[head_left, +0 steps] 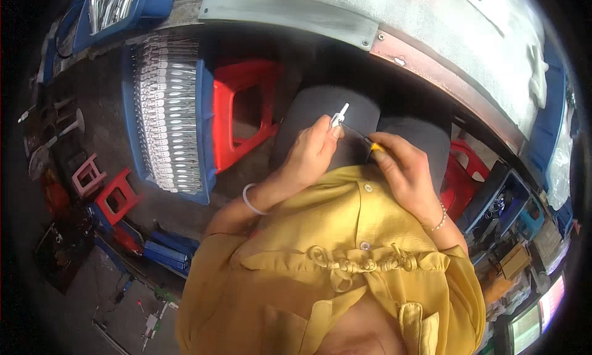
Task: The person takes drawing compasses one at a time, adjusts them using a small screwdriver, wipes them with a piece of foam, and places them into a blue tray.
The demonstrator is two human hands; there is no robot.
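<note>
Head: left hand (pixel 312 146) holds part (pixel 343 111); right (pixel 404 167), tool (pixel 375 146).

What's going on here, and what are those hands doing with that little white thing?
Someone in a yellow shirt is working on something small above their lap. The left hand holds a little white piece. The right hand grips a thin tool with a yellow and black handle, pointing toward the piece; the tip is too small to see clearly. Off to the left, rows of white and metal parts sit in a blue tray, next to a red stool.
</note>
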